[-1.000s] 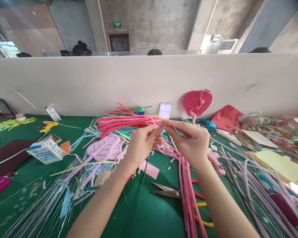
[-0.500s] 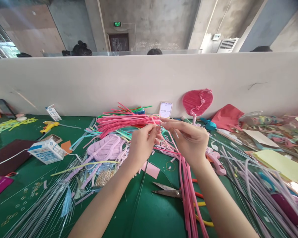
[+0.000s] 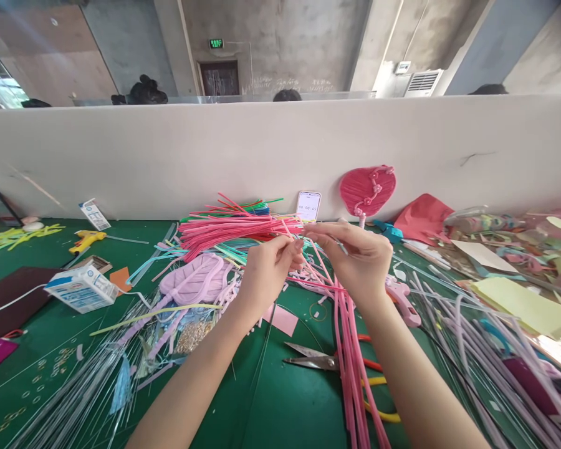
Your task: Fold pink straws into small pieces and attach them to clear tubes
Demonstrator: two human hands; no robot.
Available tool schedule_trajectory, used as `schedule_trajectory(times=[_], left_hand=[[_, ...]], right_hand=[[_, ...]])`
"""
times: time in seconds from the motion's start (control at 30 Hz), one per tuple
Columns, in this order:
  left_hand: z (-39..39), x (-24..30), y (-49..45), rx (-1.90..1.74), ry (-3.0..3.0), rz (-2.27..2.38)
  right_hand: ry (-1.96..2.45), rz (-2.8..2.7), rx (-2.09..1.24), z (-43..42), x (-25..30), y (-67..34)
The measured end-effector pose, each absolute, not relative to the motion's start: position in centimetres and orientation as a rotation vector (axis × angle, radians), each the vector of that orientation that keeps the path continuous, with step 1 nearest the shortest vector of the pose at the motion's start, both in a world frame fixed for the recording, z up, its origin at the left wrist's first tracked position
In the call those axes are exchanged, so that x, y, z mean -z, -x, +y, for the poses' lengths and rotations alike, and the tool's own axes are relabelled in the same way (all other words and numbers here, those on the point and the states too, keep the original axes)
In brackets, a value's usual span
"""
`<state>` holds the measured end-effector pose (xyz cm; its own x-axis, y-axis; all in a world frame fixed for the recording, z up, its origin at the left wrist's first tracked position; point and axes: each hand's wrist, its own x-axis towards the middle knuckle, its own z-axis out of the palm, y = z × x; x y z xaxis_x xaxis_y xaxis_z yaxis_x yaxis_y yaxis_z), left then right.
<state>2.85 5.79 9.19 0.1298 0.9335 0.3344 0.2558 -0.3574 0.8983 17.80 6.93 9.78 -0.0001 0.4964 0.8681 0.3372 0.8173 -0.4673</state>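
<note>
Bare forearms (image 3: 201,380), left hand (image 3: 266,274), right hand (image 3: 359,265)

Scissors (image 3: 309,360) left of strips (image 3: 348,340), phone (image 3: 308,206) behind

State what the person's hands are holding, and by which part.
The left hand and the right hand both pinch the pink stems at their upper ends, fingertips meeting there. The lower lengths trail down over the green mat.

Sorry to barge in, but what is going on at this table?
A person is working with both bare hands above a cluttered green mat. The left hand and right hand each pinch the upper ends of long pink fuzzy stems, whose lengths trail down toward the person. Silver scissors lie on the mat.
</note>
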Motion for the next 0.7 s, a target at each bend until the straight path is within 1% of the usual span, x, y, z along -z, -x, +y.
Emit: schedule_trajectory(times=[0.1, 0.3, 0.37, 0.53, 0.7], left_hand=[[6.1, -9.1, -2.7, -1.233, -1.795, 1.248], [6.4, -8.9, -2.5, -1.194, -1.715, 1.3], [6.3, -8.9, -2.5, -1.198, -1.722, 1.293], [6.1, -9.0, -2.5, -1.215, -1.852, 1.323], [5.8, -9.0, -2.6, -1.269, -2.008, 1.397]], right_hand=[[0.673, -1.614, -0.114, 6.8, -9.9, -18.0], [0.641, -1.674, -0.134, 7.0, -9.6, -17.6], [0.647, -1.664, -0.199, 7.1, -9.4, -17.5], [0.624, -1.592, -0.484, 7.8, -9.0, -17.3], [0.665, -1.55, -0.505, 7.6, -9.2, -17.2]])
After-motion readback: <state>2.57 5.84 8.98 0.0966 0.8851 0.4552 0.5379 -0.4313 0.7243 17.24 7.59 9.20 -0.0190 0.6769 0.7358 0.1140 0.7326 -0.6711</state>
